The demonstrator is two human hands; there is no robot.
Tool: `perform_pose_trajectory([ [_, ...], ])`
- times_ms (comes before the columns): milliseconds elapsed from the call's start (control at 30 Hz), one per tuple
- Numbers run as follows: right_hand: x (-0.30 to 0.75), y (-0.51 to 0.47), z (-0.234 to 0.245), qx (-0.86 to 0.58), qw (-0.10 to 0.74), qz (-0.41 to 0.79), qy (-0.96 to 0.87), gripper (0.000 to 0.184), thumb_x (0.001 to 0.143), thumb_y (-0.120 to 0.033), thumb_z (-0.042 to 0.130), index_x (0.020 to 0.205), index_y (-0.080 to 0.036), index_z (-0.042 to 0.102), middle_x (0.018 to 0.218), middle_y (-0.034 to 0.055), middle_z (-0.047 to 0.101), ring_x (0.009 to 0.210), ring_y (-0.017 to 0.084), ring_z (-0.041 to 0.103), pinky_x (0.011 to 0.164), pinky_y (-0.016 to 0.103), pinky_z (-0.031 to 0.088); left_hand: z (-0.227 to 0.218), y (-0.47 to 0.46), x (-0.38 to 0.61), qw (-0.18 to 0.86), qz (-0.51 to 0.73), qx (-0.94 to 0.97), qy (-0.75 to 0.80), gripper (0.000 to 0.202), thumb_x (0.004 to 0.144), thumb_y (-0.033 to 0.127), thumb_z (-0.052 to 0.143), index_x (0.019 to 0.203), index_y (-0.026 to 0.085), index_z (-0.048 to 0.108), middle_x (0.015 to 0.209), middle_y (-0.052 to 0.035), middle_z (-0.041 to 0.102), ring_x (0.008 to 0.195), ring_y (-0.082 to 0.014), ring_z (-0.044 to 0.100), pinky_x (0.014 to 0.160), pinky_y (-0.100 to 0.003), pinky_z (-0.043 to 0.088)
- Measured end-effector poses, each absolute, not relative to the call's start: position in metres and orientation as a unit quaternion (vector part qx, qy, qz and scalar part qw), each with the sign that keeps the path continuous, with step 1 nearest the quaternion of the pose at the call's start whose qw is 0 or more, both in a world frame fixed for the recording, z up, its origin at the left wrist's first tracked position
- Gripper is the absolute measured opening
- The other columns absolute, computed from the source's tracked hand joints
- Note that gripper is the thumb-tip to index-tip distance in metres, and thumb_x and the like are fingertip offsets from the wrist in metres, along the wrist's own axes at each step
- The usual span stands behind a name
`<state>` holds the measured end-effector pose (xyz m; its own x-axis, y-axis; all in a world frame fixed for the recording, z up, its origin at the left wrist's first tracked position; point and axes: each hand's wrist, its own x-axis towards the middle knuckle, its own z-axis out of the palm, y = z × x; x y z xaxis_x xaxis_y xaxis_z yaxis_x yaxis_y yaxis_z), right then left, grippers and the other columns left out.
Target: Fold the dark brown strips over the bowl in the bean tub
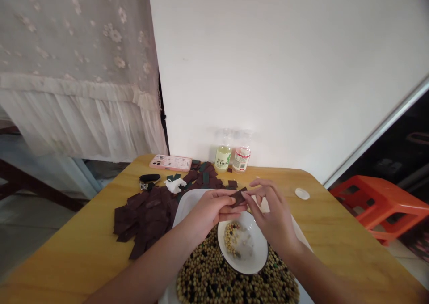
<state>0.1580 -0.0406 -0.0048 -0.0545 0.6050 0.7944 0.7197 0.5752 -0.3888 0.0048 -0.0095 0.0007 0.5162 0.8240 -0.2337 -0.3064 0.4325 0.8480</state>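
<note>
Near the middle of the frame, at the upper edge of the white bowl, I see the brown strip. The left hand grips it between thumb and fingers; the right hand has fingertips at its upper right end, but I cannot tell if they pinch it. I judge it light, soft and not fragile, so I would hold it by its two ends. It looks dark, flat and narrow, like those in the pile at left.
</note>
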Motion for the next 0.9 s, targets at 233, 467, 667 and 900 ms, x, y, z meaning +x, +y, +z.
perform_pose_trajectory([
  [233,0.1582,-0.0406,-0.0044,-0.464,0.522,-0.041,-0.714,0.021,0.081,-0.014,0.054,0.072,-0.023,0.038,0.090,0.0044,0.058,0.093,0.018,0.056,0.075,0.033,0.047,0.0021,-0.0114,0.0043,0.782,0.346,0.402,0.326,0.021,0.074,0.009,0.056,0.090,0.013,0.068,0.085,-0.0090,0.071,0.081,-0.0181,0.067,0.073,-0.026,0.053],
  [467,0.1601,-0.0401,-0.0046,-0.458,0.513,-0.034,-0.725,0.016,0.081,-0.012,0.053,0.075,-0.023,0.042,0.092,0.0044,0.057,0.093,0.018,0.056,0.074,0.032,0.047,0.0039,-0.0110,0.0050,0.774,0.358,0.394,0.342,0.022,0.074,0.008,0.053,0.091,0.010,0.067,0.085,-0.0117,0.071,0.080,-0.0197,0.067,0.074,-0.029,0.053],
  [667,0.1577,-0.0415,-0.0049,-0.457,0.510,-0.046,-0.728,0.016,0.080,-0.010,0.052,0.075,-0.022,0.045,0.089,0.0032,0.053,0.086,0.016,0.056,0.073,0.029,0.046,0.0037,-0.0108,0.0049,0.777,0.358,0.394,0.337,0.021,0.073,0.009,0.055,0.090,0.010,0.067,0.084,-0.0116,0.071,0.078,-0.0191,0.068,0.074,-0.028,0.052],
  [900,0.1566,-0.0430,-0.0052,-0.447,0.504,-0.050,-0.737,0.015,0.080,-0.008,0.051,0.077,-0.022,0.047,0.089,0.0032,0.052,0.086,0.015,0.055,0.074,0.028,0.045,-0.0005,-0.0092,0.0047,0.777,0.355,0.404,0.326,0.022,0.072,0.010,0.056,0.090,0.011,0.068,0.085,-0.0107,0.071,0.077,-0.0185,0.068,0.073,-0.027,0.052],
])
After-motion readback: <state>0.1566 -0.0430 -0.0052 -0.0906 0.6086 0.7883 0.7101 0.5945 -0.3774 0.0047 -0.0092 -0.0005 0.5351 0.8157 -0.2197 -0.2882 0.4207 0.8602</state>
